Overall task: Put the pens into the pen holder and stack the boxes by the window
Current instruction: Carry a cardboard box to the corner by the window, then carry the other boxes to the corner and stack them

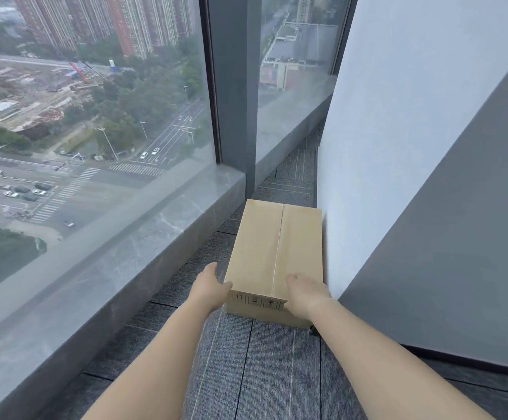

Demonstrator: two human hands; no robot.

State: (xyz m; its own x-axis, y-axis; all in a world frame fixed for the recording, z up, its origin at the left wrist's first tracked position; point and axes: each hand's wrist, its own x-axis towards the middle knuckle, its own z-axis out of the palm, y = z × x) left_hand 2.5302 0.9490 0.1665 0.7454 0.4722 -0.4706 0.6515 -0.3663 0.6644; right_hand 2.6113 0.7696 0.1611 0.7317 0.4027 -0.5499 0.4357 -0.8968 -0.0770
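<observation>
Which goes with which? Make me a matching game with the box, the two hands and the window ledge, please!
Things:
1. cardboard box
2. left hand
3. right hand
4. window ledge

Places:
a. resting on the box's top, on the wall side
b. on the carpet, right beside the white wall
c. pressed on the box's window side
d. grey stone, just under the glass

Pairs: 1-b, 2-c, 3-a, 4-d.

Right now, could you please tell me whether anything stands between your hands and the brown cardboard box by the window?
Nothing visible does: the left hand touches the left side of the brown cardboard box, and the right hand rests on its top.
</observation>
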